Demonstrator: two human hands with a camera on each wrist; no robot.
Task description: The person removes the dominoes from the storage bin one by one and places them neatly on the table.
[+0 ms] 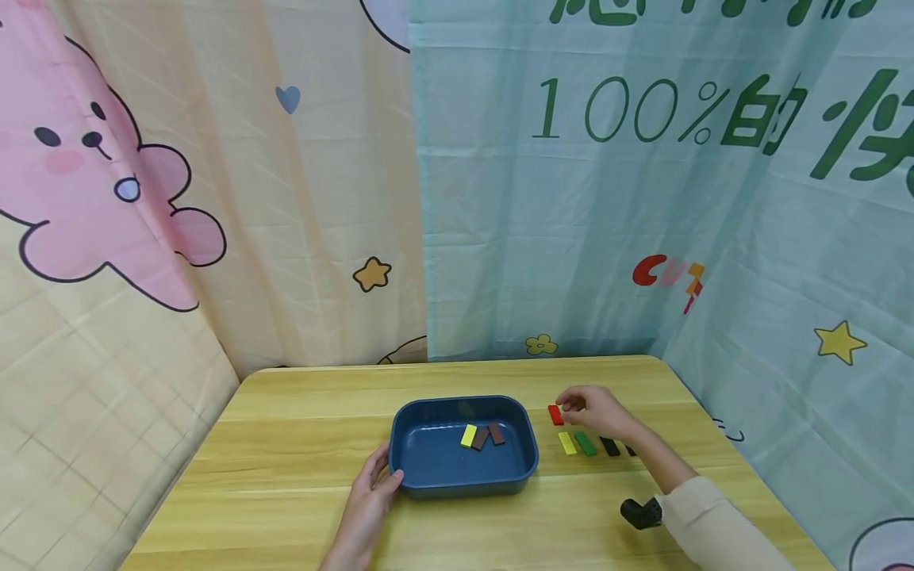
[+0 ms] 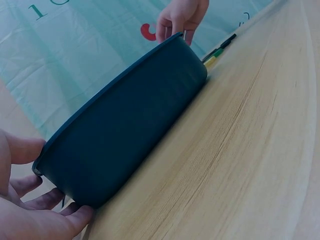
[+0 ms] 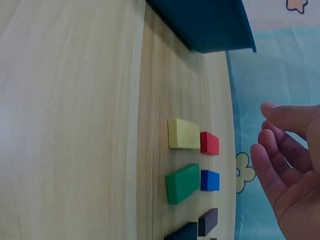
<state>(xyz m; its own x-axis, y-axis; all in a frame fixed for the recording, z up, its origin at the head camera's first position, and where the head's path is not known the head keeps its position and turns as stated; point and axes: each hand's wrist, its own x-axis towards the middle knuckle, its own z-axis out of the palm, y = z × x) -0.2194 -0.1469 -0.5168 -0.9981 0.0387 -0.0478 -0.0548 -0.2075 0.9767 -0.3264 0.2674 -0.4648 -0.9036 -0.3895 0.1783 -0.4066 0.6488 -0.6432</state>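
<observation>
A dark blue plastic basin [image 1: 464, 485] sits on the table, holding a yellow block [image 1: 468, 435] and two brown blocks [image 1: 496, 433]. My left hand [image 1: 371, 492] grips its left end, thumb at the rim and fingers against the outer wall. To the basin's right, my right hand [image 1: 600, 412] hovers over rows of blocks, its fingers loosely bent and nothing between them in the right wrist view. Under and beside it lie a red block [image 3: 209, 143], a blue block [image 3: 210, 180], a yellow block [image 3: 183, 134], a green block [image 3: 182, 183] and dark blocks [image 3: 208, 222].
The wooden table [image 1: 286, 476] has its far edge against printed curtains [image 1: 543, 238]. A black device [image 1: 640, 514] is at the right sleeve, above the table's front right part.
</observation>
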